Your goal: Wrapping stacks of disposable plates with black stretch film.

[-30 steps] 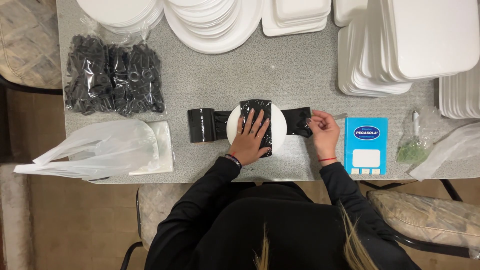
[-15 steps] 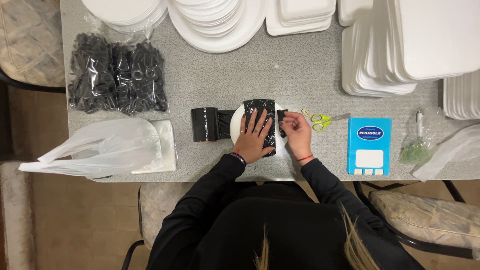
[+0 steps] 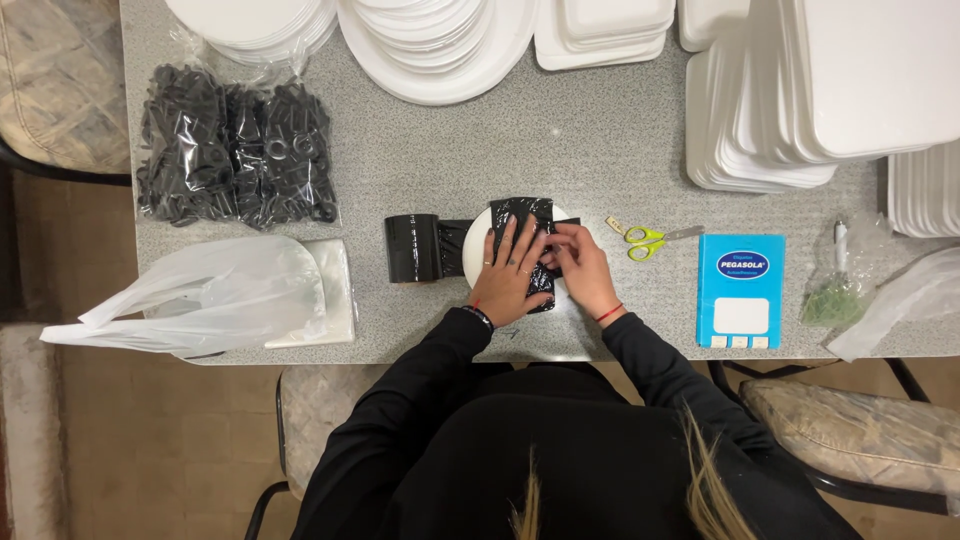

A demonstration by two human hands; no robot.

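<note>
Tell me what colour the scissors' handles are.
Yellow-green, on the scissors right of the hands, in the head view.

A flat blue rectangular box with white label panels (image 3: 741, 290) lies just right of the right hand (image 3: 580, 268); clear bags of black plastic pieces (image 3: 236, 155) sit far left.

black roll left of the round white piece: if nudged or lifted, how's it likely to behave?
The black roll lies on its side, so a nudge across its axis would probably roll it. Its film tail runs under the left hand, so it would likely tug and unwind rather than lift free. The glossy surface suggests it may be slippery.
</note>
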